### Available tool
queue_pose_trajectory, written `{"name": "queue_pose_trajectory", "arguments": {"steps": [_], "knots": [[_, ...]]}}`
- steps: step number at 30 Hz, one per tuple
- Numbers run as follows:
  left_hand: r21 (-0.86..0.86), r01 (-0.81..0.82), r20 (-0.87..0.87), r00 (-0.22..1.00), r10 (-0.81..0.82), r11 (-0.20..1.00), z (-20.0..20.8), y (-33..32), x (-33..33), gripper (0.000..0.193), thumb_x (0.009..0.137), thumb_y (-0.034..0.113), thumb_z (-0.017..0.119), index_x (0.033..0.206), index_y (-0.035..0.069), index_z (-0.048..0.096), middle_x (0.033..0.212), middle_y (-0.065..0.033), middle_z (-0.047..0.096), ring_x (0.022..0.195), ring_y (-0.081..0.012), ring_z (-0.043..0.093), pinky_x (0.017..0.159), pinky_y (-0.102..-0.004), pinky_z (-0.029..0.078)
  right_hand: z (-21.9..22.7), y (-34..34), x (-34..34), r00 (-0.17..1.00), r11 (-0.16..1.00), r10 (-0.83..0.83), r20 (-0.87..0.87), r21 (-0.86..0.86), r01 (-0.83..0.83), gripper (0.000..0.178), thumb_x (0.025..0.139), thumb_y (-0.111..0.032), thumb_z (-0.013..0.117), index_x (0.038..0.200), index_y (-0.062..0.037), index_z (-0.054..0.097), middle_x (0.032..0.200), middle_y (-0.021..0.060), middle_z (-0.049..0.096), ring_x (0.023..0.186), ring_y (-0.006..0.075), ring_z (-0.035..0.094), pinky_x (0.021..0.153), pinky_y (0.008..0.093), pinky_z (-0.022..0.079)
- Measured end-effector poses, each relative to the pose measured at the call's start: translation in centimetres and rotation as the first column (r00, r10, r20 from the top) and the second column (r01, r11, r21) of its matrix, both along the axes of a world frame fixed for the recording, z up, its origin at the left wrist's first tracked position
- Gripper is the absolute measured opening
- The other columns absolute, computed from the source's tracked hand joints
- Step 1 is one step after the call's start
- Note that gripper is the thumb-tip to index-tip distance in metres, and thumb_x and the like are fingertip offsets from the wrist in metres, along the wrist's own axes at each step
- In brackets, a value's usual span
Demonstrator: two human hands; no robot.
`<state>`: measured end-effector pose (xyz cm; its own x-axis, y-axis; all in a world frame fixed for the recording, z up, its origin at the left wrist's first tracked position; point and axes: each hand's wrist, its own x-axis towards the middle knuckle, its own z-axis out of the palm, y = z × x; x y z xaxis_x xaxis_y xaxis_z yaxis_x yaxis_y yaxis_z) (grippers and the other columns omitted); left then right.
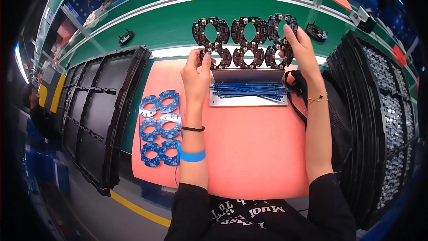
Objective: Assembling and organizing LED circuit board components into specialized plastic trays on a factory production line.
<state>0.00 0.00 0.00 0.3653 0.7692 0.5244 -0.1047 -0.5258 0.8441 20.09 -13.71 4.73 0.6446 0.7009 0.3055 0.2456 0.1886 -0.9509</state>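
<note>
With both hands I hold up a panel of several joined ring-shaped circuit boards (248, 45), its dark face dotted with small metal parts turned to me. My left hand (196, 70) is closed on the panel's lower left corner, thumb in front. My right hand (304, 49) grips its right edge, the thumb near the upper right ring. The panel's lower edge is close to the upright plate of a metal fixture (247, 76); I cannot tell whether they touch. Narrow blue strips (249, 90) lie piled on the fixture. Left of my left forearm, a blue circuit board panel (169, 117) lies flat.
A pink mat (254, 151) covers the bench before me. Black trays (96, 107) stand at the left; stacked trays filled with small parts (388, 102) stand at the right. A black bag (324, 120) lies beside my right forearm. Two dark round parts (316, 32) sit on the green bench (169, 22).
</note>
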Motion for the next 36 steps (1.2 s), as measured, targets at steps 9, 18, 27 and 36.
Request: {"name": "queue_pose_trajectory", "arguments": {"steps": [9,18,27,36], "knots": [[-0.062,-0.023,-0.008,1.0,0.022,0.998,0.0,0.1,0.7,0.019,0.088,0.015,0.053,0.098,-0.001,0.057,0.067,-0.0066,0.062,0.061,-0.009,0.056,0.055,-0.0234,0.043,-2.4,2.4,0.6,0.929,0.997,-0.077,-0.361,-0.052,0.062,0.04,0.089,-0.032,0.053,0.119,-0.0072,0.04,0.081,0.0044,0.044,0.053,0.0098,0.042,0.042,0.0237,0.034],[-0.153,-0.103,-0.069,0.993,0.093,0.983,-0.1,0.3,1.9,0.03,0.088,0.021,0.053,0.107,-0.001,0.056,0.064,-0.0039,0.058,0.059,-0.0073,0.049,0.054,-0.023,0.038,-2.9,2.4,1.9,0.901,0.958,-0.267,0.343,-0.002,0.285,0.034,0.087,-0.039,0.052,0.108,-0.0127,0.06,0.103,0.0084,0.053,0.099,0.0228,0.037,0.079,0.0327,0.041],[-0.259,-0.042,-0.097,0.995,0.017,0.965,-3.2,2.8,2.1,0.037,0.088,0.026,0.054,0.111,-0.003,0.055,0.069,-0.0028,0.059,0.062,-0.0058,0.047,0.056,-0.0224,0.039,0.4,3.3,-2.7,0.925,0.997,0.066,0.375,0.014,-0.076,0.039,0.084,-0.041,0.057,0.08,-0.0045,0.07,0.109,0.0139,0.039,0.115,0.0231,0.026,0.088,0.0325,0.038],[-0.354,0.038,0.057,0.998,-0.019,0.935,-2.4,2.0,2.0,0.035,0.09,0.024,0.051,0.111,-0.004,0.053,0.071,-0.0023,0.057,0.06,-0.0059,0.045,0.055,-0.0213,0.038,0.4,6.3,-0.6,0.986,0.939,0.154,-0.068,-0.3,-0.168,0.042,0.084,-0.046,0.054,0.077,-0.0059,0.065,0.068,-0.0008,0.042,0.048,0.006,0.03,0.044,0.0216,0.023]]}}
